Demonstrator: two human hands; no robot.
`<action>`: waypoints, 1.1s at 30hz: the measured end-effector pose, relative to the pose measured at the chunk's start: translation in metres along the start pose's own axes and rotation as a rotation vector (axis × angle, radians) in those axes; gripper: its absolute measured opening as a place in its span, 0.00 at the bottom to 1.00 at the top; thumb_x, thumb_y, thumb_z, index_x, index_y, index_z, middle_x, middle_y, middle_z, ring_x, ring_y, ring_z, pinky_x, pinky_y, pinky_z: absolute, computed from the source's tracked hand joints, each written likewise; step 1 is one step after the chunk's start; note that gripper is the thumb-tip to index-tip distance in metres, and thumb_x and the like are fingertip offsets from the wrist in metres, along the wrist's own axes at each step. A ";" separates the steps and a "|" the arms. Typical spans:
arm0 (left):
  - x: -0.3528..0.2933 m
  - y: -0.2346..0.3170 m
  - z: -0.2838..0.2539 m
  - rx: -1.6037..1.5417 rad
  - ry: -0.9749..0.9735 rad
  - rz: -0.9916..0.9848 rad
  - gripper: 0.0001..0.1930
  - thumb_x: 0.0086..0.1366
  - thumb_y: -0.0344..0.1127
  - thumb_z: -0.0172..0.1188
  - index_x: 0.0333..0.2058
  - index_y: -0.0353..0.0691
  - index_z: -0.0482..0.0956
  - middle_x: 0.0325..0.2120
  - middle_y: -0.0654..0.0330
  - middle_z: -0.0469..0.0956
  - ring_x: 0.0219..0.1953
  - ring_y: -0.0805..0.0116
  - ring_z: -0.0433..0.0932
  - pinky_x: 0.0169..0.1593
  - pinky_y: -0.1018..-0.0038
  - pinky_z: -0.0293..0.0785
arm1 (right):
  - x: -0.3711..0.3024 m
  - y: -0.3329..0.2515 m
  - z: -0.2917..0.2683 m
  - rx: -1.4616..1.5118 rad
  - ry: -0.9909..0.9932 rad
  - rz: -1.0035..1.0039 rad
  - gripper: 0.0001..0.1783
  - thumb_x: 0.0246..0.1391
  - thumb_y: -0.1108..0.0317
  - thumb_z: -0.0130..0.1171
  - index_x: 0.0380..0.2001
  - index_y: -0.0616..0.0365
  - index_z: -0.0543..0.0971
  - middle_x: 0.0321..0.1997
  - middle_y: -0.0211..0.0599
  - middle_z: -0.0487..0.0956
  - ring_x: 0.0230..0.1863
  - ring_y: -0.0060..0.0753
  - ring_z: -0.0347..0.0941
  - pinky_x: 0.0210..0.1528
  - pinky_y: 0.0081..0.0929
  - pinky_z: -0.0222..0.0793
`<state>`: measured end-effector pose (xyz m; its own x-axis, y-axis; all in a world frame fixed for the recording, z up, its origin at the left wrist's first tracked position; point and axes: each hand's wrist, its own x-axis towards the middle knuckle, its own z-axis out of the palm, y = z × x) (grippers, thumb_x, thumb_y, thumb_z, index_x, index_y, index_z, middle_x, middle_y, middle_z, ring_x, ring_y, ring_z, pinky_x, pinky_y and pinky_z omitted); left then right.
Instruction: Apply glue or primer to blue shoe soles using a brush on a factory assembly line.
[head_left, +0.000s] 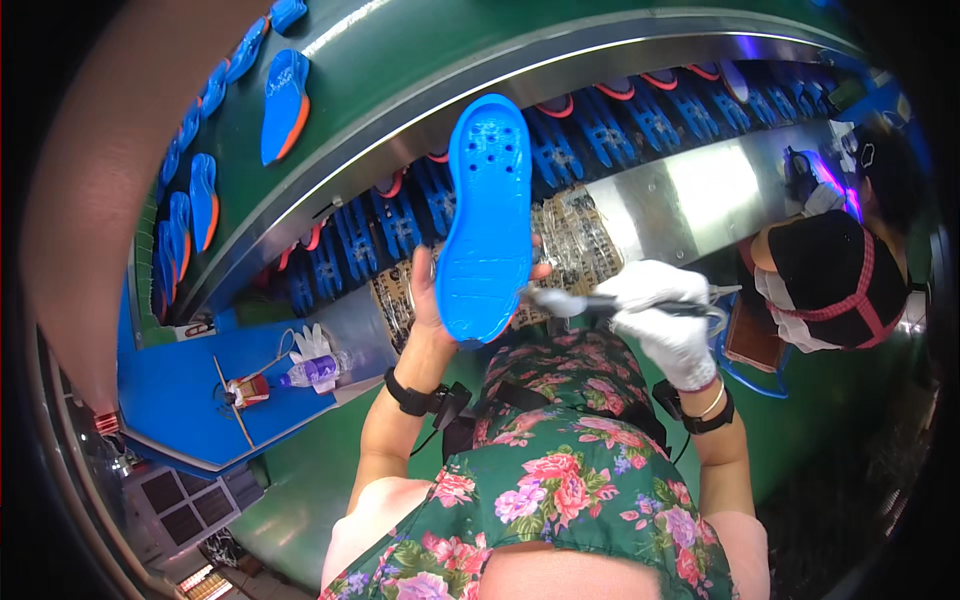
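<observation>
Blue moulded sole [487, 225] held up in front of the body, above the near side of the metal counter [690, 200], hollowed face upward, the end with the holes pointing away. Left hand [433, 312], bare: grip closed on the sole from beneath, thumb at its left edge, fingertips showing past the right. Right hand [668, 318], in a white glove [655, 284]: grip closed around the dark handle of a brush [566, 304], its tip just beside the sole's near right edge; blur hides whether the bristles touch. Technique, my judgement: lay the bristles at a shallow angle, follow the rim in short, even strokes, and turn the sole with the left hand rather than over-reaching with the right. Left fingertips lie near the brush; best tucked below the rim.
</observation>
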<state>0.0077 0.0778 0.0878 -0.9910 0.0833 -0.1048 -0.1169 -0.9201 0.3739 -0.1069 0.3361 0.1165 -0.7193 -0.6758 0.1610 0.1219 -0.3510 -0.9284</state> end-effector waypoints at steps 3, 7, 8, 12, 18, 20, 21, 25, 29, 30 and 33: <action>0.000 0.026 0.016 0.036 -0.190 0.094 0.65 0.52 0.69 0.71 0.74 0.38 0.41 0.69 0.35 0.53 0.57 0.30 0.72 0.53 0.41 0.78 | 0.001 0.002 -0.013 0.202 0.153 0.102 0.06 0.48 0.82 0.67 0.32 0.65 0.86 0.41 0.48 0.86 0.39 0.32 0.83 0.42 0.26 0.78; 0.038 0.084 0.029 -0.094 -0.469 0.165 0.65 0.54 0.66 0.71 0.73 0.36 0.39 0.68 0.31 0.51 0.52 0.30 0.75 0.45 0.53 0.86 | 0.004 0.034 -0.019 0.207 0.285 0.151 0.10 0.49 0.83 0.65 0.37 0.67 0.86 0.41 0.47 0.86 0.39 0.29 0.82 0.41 0.22 0.76; 0.053 0.100 0.031 -0.090 -0.455 0.196 0.64 0.55 0.66 0.70 0.73 0.36 0.40 0.68 0.31 0.51 0.54 0.31 0.74 0.48 0.53 0.85 | 0.006 0.044 -0.020 0.171 0.307 0.141 0.12 0.50 0.83 0.65 0.40 0.67 0.86 0.41 0.45 0.87 0.39 0.27 0.82 0.42 0.21 0.75; 0.095 0.161 0.027 -0.321 -0.130 0.329 0.49 0.70 0.65 0.51 0.73 0.33 0.43 0.69 0.31 0.48 0.62 0.36 0.67 0.60 0.55 0.76 | 0.011 0.075 -0.012 0.150 0.315 0.147 0.12 0.51 0.81 0.67 0.41 0.66 0.86 0.40 0.42 0.87 0.36 0.24 0.81 0.40 0.20 0.75; 0.112 0.198 0.018 -0.655 -0.043 0.387 0.48 0.74 0.67 0.37 0.72 0.27 0.41 0.70 0.34 0.49 0.67 0.39 0.62 0.64 0.55 0.73 | 0.001 0.093 -0.011 0.073 0.315 0.266 0.10 0.51 0.81 0.67 0.39 0.65 0.87 0.37 0.38 0.87 0.32 0.20 0.79 0.36 0.17 0.73; 0.119 0.194 0.019 -0.643 -0.023 0.421 0.49 0.73 0.68 0.37 0.71 0.25 0.41 0.71 0.35 0.50 0.69 0.41 0.61 0.65 0.54 0.71 | -0.004 0.099 -0.018 0.072 0.357 0.301 0.10 0.51 0.80 0.67 0.39 0.65 0.87 0.36 0.36 0.87 0.32 0.20 0.79 0.36 0.17 0.73; 0.119 0.183 0.022 -0.580 0.001 0.460 0.50 0.73 0.69 0.36 0.71 0.25 0.41 0.71 0.36 0.51 0.70 0.42 0.60 0.66 0.53 0.69 | -0.006 0.100 -0.020 0.073 0.367 0.295 0.10 0.51 0.80 0.67 0.39 0.65 0.87 0.36 0.36 0.87 0.32 0.20 0.79 0.36 0.17 0.73; 0.113 0.126 0.035 -0.118 0.072 0.529 0.49 0.71 0.71 0.40 0.71 0.29 0.48 0.68 0.35 0.56 0.69 0.44 0.62 0.66 0.50 0.67 | -0.012 0.107 -0.027 0.033 0.373 0.340 0.10 0.52 0.79 0.67 0.40 0.64 0.87 0.35 0.35 0.86 0.32 0.20 0.79 0.36 0.18 0.73; 0.170 0.110 0.061 0.687 0.261 0.525 0.42 0.69 0.57 0.58 0.71 0.35 0.55 0.63 0.38 0.64 0.63 0.42 0.69 0.59 0.55 0.74 | -0.016 0.110 -0.031 0.007 0.390 0.354 0.10 0.52 0.79 0.66 0.40 0.65 0.87 0.35 0.35 0.86 0.32 0.21 0.79 0.36 0.18 0.73; 0.189 0.104 0.071 0.967 0.401 0.539 0.43 0.67 0.58 0.60 0.71 0.38 0.55 0.63 0.37 0.64 0.64 0.43 0.68 0.58 0.57 0.74 | -0.016 0.111 -0.031 0.040 0.408 0.333 0.10 0.52 0.78 0.67 0.40 0.64 0.87 0.34 0.33 0.86 0.31 0.20 0.78 0.35 0.18 0.72; 0.245 0.124 0.052 1.558 0.608 0.667 0.47 0.61 0.61 0.65 0.73 0.47 0.56 0.62 0.32 0.64 0.68 0.40 0.61 0.59 0.56 0.71 | -0.017 0.110 -0.023 0.079 0.408 0.296 0.10 0.52 0.77 0.69 0.40 0.63 0.87 0.33 0.31 0.85 0.29 0.18 0.76 0.33 0.17 0.71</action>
<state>-0.2527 0.0039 0.1561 -0.7736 -0.5798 0.2558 -0.0533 0.4617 0.8854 -0.0974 0.3240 0.0035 -0.8526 -0.4512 -0.2635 0.4009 -0.2415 -0.8837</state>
